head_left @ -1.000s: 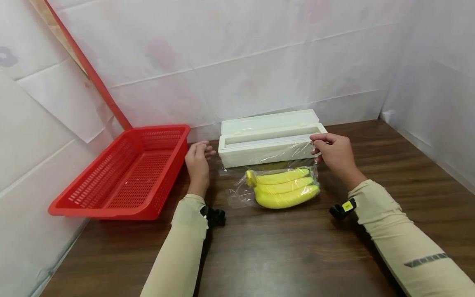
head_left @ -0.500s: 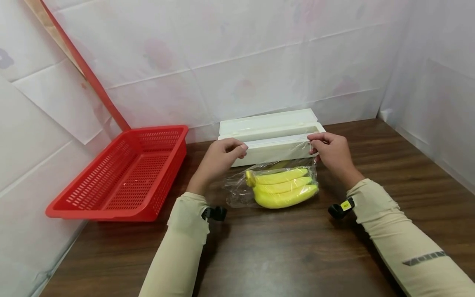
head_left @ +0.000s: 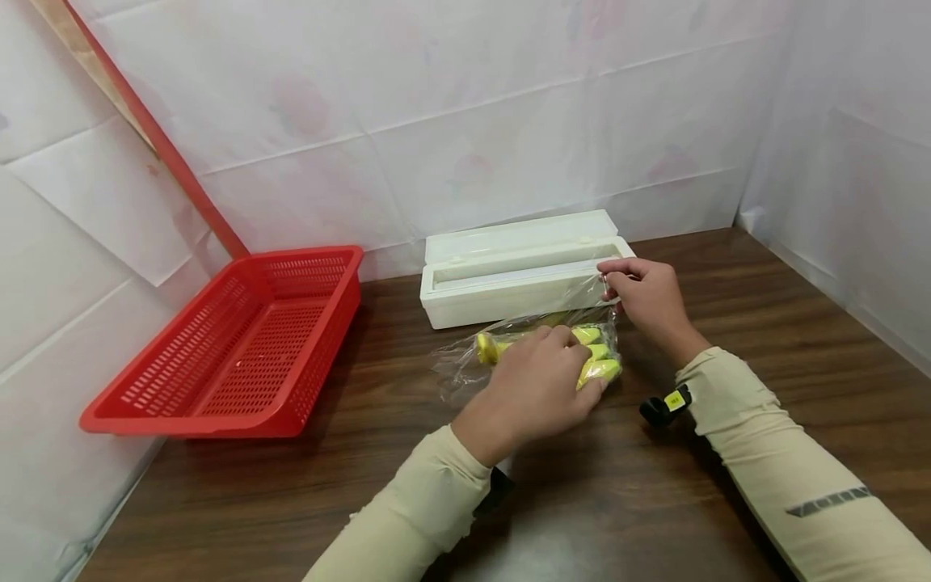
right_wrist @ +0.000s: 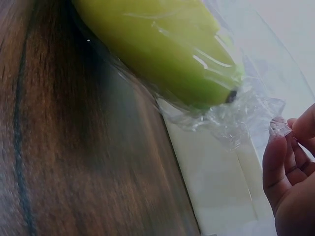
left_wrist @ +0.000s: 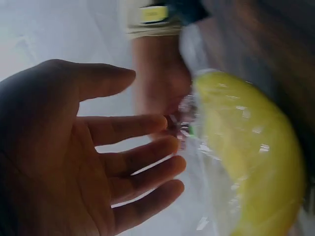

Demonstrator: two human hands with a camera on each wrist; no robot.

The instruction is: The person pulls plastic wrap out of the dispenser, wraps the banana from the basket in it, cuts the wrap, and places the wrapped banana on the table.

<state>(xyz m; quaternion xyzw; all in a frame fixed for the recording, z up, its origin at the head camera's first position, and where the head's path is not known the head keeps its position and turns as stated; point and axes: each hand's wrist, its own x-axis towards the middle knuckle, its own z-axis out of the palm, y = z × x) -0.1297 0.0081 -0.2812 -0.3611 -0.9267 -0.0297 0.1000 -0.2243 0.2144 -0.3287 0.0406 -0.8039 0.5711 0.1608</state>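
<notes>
Centre of head view: bunch of yellow bananas (head_left: 600,371), wrapped in clear plastic film (head_left: 460,368), laid on dark wood-grain table (head_left: 218,497). Stem towards nine o'clock, greenish tips towards three. All clock bearings below taken from the bananas in head view, unless noted.

Directly above bunch, hiding its middle: left hand (head_left: 534,384), back uppermost. Fingers loosely extended and thumb held apart in left wrist view, nothing gripped. Near the wrapped fruit; cannot tell whether touching.

At two o'clock: right hand (head_left: 643,295), closed in a pinch on edge of film, thumb against fingertip. Film drawn up from the bananas to that pinch, passing in front of the white box.

At twelve o'clock, just beyond bunch: long white box (head_left: 502,305), lid (head_left: 516,236) raised along far side, white strip visible inside.

At nine o'clock, well apart: red perforated plastic basket (head_left: 254,364). From basket's far corner, rising towards eleven: red strip (head_left: 170,162) against white printed sheeting (head_left: 473,97).

At four o'clock: right cream sleeve (head_left: 785,453), black wrist device with yellow label (head_left: 665,406) at cuff.
</notes>
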